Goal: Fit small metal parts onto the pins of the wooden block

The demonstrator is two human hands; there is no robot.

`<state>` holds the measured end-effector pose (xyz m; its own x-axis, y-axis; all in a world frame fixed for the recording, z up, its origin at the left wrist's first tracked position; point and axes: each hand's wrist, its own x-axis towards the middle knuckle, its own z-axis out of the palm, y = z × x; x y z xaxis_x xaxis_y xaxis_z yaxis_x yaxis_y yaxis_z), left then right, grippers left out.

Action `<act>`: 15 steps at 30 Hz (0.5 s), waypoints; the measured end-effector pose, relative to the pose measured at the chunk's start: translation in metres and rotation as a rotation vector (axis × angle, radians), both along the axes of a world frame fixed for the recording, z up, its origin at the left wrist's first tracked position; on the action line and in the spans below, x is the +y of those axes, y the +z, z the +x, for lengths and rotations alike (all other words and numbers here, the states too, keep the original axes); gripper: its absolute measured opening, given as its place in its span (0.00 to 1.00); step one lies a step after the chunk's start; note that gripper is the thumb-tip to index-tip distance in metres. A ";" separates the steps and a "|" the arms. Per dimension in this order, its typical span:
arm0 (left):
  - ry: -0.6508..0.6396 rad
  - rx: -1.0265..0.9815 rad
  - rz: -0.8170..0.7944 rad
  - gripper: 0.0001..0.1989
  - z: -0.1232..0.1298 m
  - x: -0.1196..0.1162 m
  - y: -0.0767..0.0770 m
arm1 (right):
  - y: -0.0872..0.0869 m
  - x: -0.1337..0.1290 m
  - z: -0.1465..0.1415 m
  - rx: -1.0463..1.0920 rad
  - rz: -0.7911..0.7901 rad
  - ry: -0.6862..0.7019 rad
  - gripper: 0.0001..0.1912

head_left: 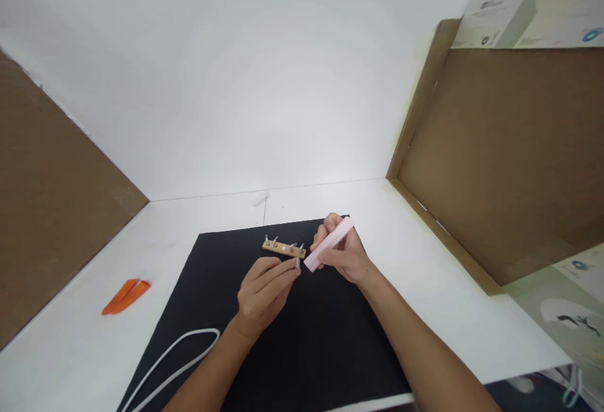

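Observation:
My right hand [340, 255] is wrapped around a pale pink rectangular bar [333, 241], which slants down toward my left hand. My left hand [267, 289] pinches a small shiny piece [297, 265] at its fingertips, too small to name. The bar's lower end is close to that piece; I cannot tell whether they touch. Just beyond my left hand, a narrow wooden strip [284, 248] lies on the black mat [311, 349]. Several small metal fittings with clear upright tips stand along the strip.
An orange object [125, 296] made of two long parts lies on the white table [89, 349] at the left. A white cable [174, 344] loops over the mat's near left. Brown panels [509, 160] and a white wall [283, 85] enclose the table.

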<state>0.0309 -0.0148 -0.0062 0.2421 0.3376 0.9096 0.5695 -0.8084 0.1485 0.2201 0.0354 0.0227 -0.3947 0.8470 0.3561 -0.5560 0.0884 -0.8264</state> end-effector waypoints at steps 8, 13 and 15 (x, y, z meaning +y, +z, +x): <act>0.011 0.004 -0.012 0.20 0.002 0.002 0.000 | -0.002 0.003 -0.003 0.059 -0.041 -0.279 0.24; 0.009 -0.002 -0.020 0.18 0.003 0.003 0.001 | -0.004 0.005 -0.001 0.026 -0.010 -0.162 0.25; 0.017 -0.001 -0.029 0.17 0.002 0.003 0.001 | -0.004 0.004 -0.001 0.002 -0.001 -0.104 0.26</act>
